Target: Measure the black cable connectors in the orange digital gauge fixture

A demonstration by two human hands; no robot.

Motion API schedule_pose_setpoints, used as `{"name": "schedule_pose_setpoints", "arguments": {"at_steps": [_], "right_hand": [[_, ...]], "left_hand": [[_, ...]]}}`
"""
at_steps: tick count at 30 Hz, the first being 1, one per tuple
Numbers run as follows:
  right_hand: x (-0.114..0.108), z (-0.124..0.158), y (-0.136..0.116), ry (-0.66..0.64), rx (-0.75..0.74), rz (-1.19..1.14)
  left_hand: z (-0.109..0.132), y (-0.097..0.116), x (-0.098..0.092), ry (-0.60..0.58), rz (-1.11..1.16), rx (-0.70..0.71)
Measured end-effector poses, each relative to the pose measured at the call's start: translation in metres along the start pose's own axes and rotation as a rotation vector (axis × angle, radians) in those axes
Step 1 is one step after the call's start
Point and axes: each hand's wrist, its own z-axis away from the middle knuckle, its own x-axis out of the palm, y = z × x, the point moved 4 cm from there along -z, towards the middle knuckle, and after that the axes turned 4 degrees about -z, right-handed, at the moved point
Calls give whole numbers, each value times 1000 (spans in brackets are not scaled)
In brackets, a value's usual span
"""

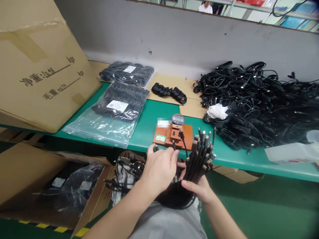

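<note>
Upright in my right hand (203, 190) is a thick bunch of black USB cables (199, 154), their plugs pointing up and fanned out. The cables' lower loops rest against my lap. My left hand (159, 169), just left of the bunch, is closed on black cable ends; plug tips show above its fingers. Between the hands, one cable plug (181, 135) stands apart from the bunch, in front of the gauge. That digital gauge (177, 119) is mounted on an orange-brown base plate (188, 134) at the table's front edge. More cable ends (132, 166) lie over my lap at left.
Loose black cables (249, 89) are heaped on the right of the green table (147, 113), with a white cloth (217, 111) on them. Bagged cables (122, 101) and a coiled bundle (169, 93) lie farther back. A large carton (47, 76) stands left; an open box (97, 192) sits below.
</note>
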Motion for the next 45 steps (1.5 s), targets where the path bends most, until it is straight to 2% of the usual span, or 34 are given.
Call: {"name": "schedule_pose_setpoints", "arguments": {"at_steps": [3,6,9,12,15,19,21,24,27,30,33,35,38,40,45], "right_hand": [[-4,-6,-6,-58,-9,5],[-12,-9,-20,-152,-16,99],[-20,-8,-41,-290,-39,178],[-30,-7,-55,-369,-64,301],[-39,-6,-58,-338,-147,534],[-41,-1,-54,-250,-226,646],[-36,4,-53,-228,-225,662],[-30,10,-55,-143,-204,591],[-33,8,-56,-40,-139,413],[-34,-2,-58,-65,-68,312],[-35,-11,-63,-73,-41,384],[-36,-12,-64,-78,-86,464],[-42,-10,-63,-96,-235,585],[-49,-10,-60,-96,-280,594],[-64,-21,-54,-92,-188,484]], "left_hand": [[6,4,-10,81,-84,33],[7,3,-19,102,-93,-15],[7,2,-21,29,35,-61],[7,2,-8,-27,270,-33],[6,-3,17,-19,530,-49],[5,-11,51,-122,977,-232],[5,-10,58,-171,1139,-281],[7,-5,59,-194,1275,-306],[9,3,57,-199,1297,-283],[10,5,56,-138,1230,-274],[10,0,55,-28,1140,-294],[10,-4,55,17,1126,-306],[11,-10,55,7,1150,-309],[10,-13,56,-12,1153,-328],[2,-22,56,-49,1115,-372]]}}
